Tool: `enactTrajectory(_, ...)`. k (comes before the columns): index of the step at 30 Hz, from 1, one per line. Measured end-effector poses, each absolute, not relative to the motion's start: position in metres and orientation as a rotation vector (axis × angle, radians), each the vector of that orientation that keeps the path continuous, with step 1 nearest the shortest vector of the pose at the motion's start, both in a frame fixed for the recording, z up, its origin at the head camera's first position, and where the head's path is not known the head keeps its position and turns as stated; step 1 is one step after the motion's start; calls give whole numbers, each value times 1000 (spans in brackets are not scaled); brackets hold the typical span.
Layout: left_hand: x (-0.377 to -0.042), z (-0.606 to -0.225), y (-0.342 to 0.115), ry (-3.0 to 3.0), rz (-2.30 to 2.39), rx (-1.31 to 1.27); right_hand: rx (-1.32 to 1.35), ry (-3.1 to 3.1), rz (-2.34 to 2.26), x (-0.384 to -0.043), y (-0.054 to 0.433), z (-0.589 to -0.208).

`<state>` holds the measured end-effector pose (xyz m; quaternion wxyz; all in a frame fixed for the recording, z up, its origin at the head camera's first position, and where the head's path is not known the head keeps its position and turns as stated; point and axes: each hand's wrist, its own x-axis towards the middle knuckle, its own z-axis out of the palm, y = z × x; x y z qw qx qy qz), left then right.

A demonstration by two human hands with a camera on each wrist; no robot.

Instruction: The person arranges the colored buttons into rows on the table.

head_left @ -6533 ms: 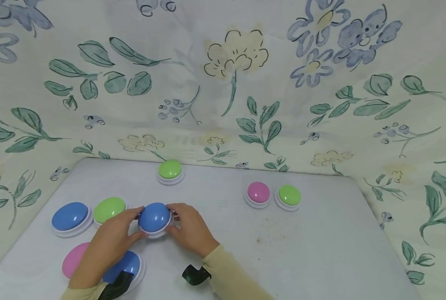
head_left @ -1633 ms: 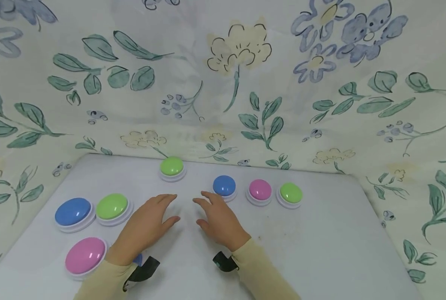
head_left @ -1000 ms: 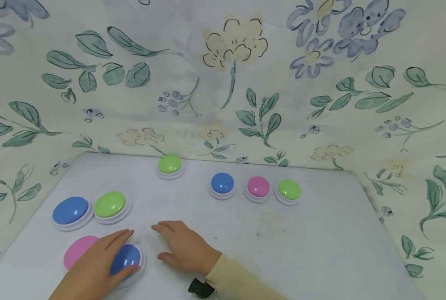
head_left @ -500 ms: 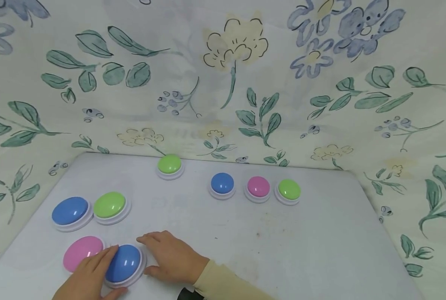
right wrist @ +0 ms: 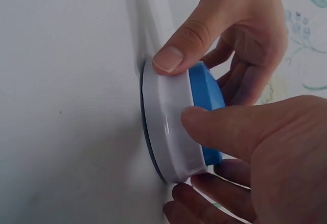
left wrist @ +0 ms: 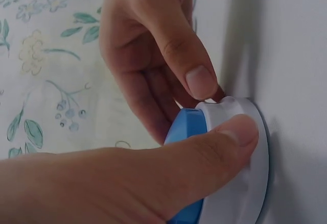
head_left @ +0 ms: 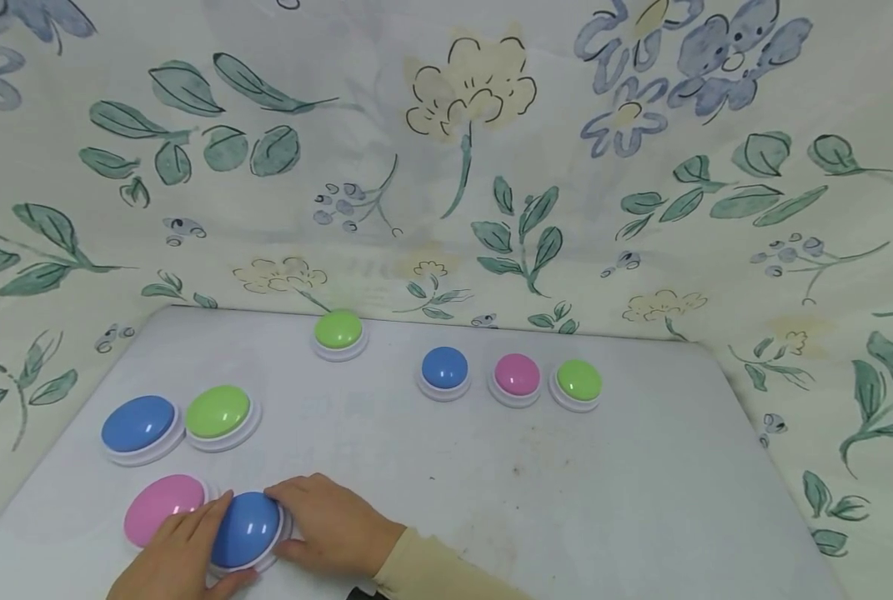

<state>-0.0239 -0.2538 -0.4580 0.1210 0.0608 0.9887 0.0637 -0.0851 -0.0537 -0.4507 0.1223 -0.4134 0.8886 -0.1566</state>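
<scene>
Head view: left hand and right hand grasp the near blue button from opposite sides — their thumbs on its white base in both wrist views — at the near left of the white table, just right of the near pink button.

There it was on my remote feed: a glossy blue button, dome up, at the near left of the white table, its white base held between my left hand and right hand.
</scene>
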Motion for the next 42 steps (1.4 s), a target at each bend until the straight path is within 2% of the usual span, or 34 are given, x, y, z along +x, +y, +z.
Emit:
enactTrajectory(9,-24,-463,-257,2931,159,226,-1193,2629,-459,-84,-58,-453)
enactTrajectory(31,-41,-438,-227,3016,199,183,-1229,2729,-568,-100,-41,-446)
enactTrajectory(42,-51,-430,-218,3130,299,304,-1129,2735,-644,-113,-32,-440)
